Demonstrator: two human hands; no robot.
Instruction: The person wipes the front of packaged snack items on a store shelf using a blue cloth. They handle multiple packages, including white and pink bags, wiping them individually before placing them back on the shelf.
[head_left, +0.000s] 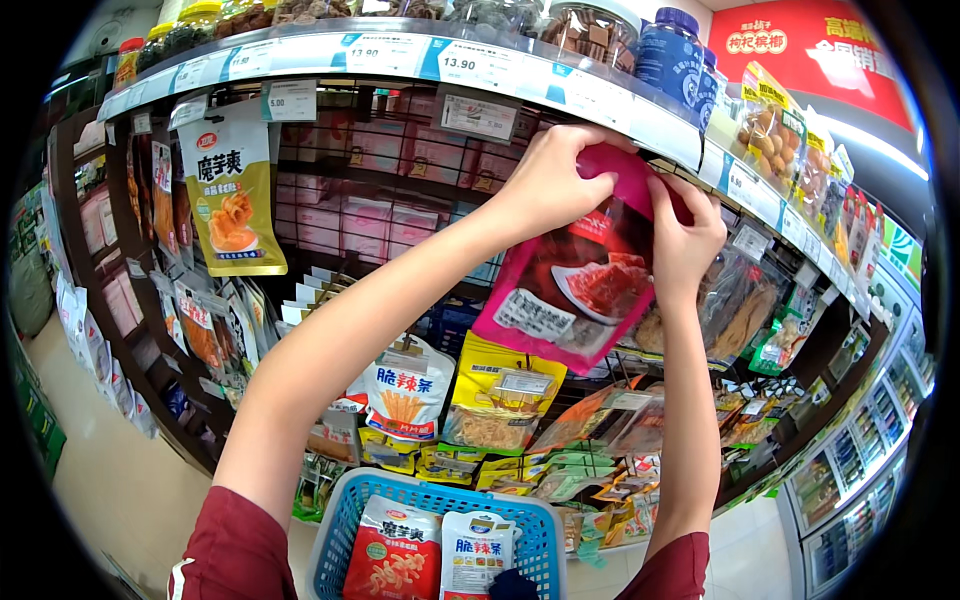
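A magenta snack bag (570, 281) with a picture of red food on a plate hangs tilted just under the shelf edge. My left hand (562, 180) pinches its upper left part, thumb across the front. On the upper right edge, my right hand (686, 232) grips the same bag, fingers partly behind it. The bag's top is partly hidden by my fingers and the shelf lip, so I cannot tell if it is on a hook. Below my arms, a blue plastic basket (551, 540) holds a red snack pouch (394, 551) and a white snack pouch (474, 555).
A shelf edge with price tags (480, 64) curves above my hands, carrying jars (592, 37). A gold pouch (232, 195) hangs left. Below hang a white pouch (409, 386) and a yellow pouch (502, 394). A wire grid (337, 180) stands behind; glass-door coolers (855, 465) are at right.
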